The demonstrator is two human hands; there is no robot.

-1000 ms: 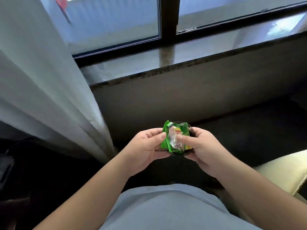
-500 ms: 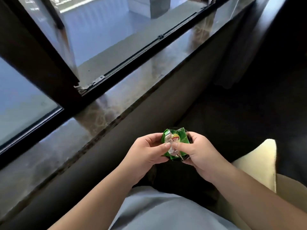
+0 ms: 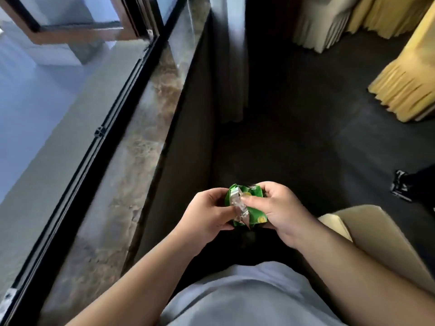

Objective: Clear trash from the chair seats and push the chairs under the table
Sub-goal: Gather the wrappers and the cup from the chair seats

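head view: left hand [image 3: 207,212] & right hand [image 3: 280,209] both pinch a crumpled green snack wrapper [image 3: 249,208] w/ silver inner foil, held at lower centre of frame over dark floor [image 3: 306,128]. marble window sill [image 3: 138,147] runs diagonally at left. beige chair back [image 3: 376,241] at lower right, touching right forearm. yellow pleated table skirt [image 3: 404,90] at upper right.

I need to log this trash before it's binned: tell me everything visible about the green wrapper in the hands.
The green wrapper is a crumpled, glossy packet with yellow round marks and a silvery foil inside showing at its torn middle. Held in front of the body, it is pinched between the left hand and right hand. Its print is illegible.
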